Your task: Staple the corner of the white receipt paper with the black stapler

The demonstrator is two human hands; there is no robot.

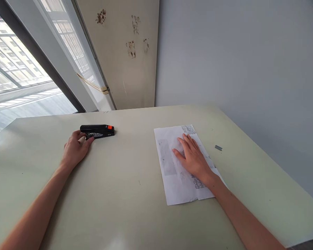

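Observation:
A black stapler [99, 131] with an orange-red patch lies on its side toward the left of the table. My left hand [76, 147] grips its left end, thumb on the near side and fingers round the far side. Over on the right, my right hand [191, 154] rests flat on white printed sheets [169, 187], its fingers stretched out. The sheets overlap unevenly, and part of the print is hidden under the hand and forearm. A small grey strip of staples [218, 148] lies to the right of the sheets.
The pale table [125, 215] reaches to a grey wall [237, 52] on the right. Behind it stands a cream panel [130, 76] with brown stains. At the left is a glass window [13, 59] with a dark frame.

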